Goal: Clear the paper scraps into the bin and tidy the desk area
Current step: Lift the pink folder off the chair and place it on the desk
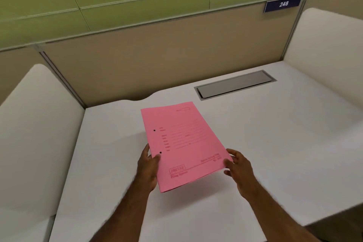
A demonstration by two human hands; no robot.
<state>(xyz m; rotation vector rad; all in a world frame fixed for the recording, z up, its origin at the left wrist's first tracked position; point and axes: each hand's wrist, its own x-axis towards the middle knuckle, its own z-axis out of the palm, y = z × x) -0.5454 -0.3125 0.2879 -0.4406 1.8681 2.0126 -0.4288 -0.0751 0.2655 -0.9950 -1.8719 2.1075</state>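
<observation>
Pink folder (181, 143) is lying over the middle of the white desk (275, 143), long axis running away from the person, tilted slightly; whether its near end is resting on the desk or lifted cannot be told. Left hand (148, 169) is gripping the folder's near left edge, thumb on top beside the lower punch hole. Right hand (238, 169) is pinching the folder's near right corner, fingers curled around the edge. Beyond the folder, to its right, a grey cable flap (234, 85) is sitting flush in the desk. Farther beyond the folder, a beige partition (147, 61) is carrying a blue number plate (282, 4) reading 248.
</observation>
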